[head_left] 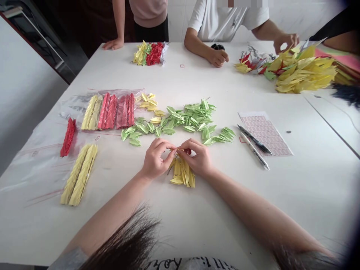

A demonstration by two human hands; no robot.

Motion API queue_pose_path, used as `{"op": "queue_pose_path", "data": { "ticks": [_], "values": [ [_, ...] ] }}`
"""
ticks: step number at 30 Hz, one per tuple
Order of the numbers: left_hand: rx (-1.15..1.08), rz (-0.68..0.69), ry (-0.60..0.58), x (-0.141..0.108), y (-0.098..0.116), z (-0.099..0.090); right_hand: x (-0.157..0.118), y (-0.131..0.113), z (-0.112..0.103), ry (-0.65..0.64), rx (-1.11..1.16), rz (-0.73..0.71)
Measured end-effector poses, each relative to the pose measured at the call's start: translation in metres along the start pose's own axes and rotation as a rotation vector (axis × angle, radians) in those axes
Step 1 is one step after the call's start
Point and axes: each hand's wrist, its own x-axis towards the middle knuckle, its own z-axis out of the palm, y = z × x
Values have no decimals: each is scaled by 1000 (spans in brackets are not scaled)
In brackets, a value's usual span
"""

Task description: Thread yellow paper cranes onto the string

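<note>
Dark hair [120, 243] nearest my camera, left hand [157, 159] and right hand [199, 157] together, pinching, as far as I can tell, yellow folded-paper leaves [184, 174] on the white table [202, 225], green folded-paper leaves [197, 115] just beyond.

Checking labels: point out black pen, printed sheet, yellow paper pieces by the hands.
Black pen [254, 139], head view: mid-barrel.
Printed sheet [266, 131], head view: red grid area.
Yellow paper pieces [184, 174], head view: mid-bunch.

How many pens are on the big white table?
2. The black pen lies across the paper sheet, and the white pen lies next to it, nearer the person wearing the camera. Any hidden under other things wouldn't show.
</note>
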Motion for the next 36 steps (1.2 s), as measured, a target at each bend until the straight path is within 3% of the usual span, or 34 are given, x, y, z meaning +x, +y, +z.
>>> {"op": "queue_pose_path", "data": {
  "ticks": [6,12,16,36],
  "values": [
    [-79,-113,-69,0,0,0,2,-2,-2,-29,63,65],
    [-200,-355,-82,0,-1,-1,7,0,-6,-99,271,312],
    [-212,-441,-149,2,-4,-1,10,1,-9,-99,312,405],
    [-465,-633,-211,2,-4,-3,8,8,-12,-198,452,229]
  ]
}}
